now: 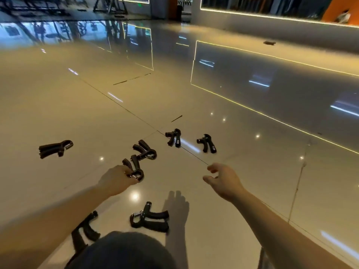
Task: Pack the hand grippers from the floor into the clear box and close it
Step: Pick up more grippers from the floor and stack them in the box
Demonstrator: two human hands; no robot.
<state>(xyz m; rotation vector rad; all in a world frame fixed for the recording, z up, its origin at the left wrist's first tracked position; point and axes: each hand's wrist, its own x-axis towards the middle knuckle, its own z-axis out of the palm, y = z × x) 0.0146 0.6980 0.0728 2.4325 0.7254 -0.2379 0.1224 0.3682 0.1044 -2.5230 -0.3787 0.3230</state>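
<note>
Sensibly, the left hand (118, 179) pinches a hand gripper (136, 164) by its looped head, light, stiff plastic with grippy handles, I'd judge, while the right hand (223, 180) hovers loose, empty

My left hand (116, 178) and right hand (223, 181) are bare. So are my left forearm (58, 210) and right forearm (281, 220), uncovered all the way to the near edge of the view. Near and centre sits a rounded mass of dark cloth (120, 251), grey-blue, matte and smooth. Whether it covers my knee or another part I cannot tell.
</note>
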